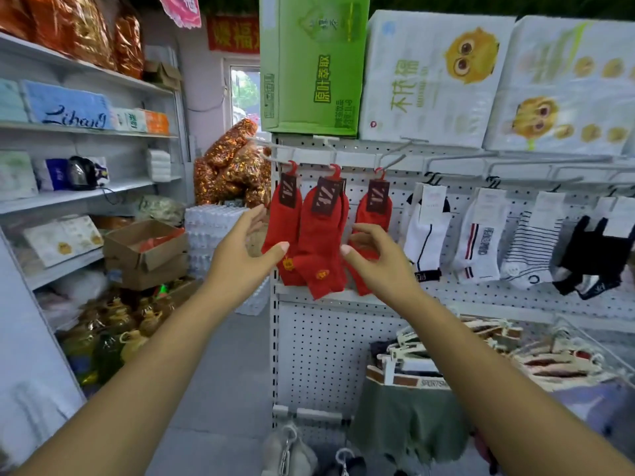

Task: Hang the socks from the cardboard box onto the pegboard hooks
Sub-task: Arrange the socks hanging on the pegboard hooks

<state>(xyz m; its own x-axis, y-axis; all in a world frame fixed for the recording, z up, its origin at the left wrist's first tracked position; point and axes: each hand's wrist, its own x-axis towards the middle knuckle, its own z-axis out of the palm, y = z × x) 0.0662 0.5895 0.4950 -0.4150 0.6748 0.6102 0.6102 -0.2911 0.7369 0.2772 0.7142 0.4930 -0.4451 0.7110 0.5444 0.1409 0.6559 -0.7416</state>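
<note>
Our left hand (240, 250) and right hand (372, 255) up, fingers loosely spread, nothing held. Just beyond: three bunches of red socks (321, 242) hang on pegboard hooks (395, 157), middle bunch between our palms. We'd square them gently, labels (323, 195) facing out. Further left: cardboard box (144, 247), red stock inside; next pair from there, we reckon.

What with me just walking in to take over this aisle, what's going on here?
A person is hanging socks. Three bunches of red socks already hang at the left end of the pegboard. The left hand and right hand hover open just before them, holding nothing; whether they touch the socks is unclear. The open cardboard box sits off to the left, with something red inside.
</note>
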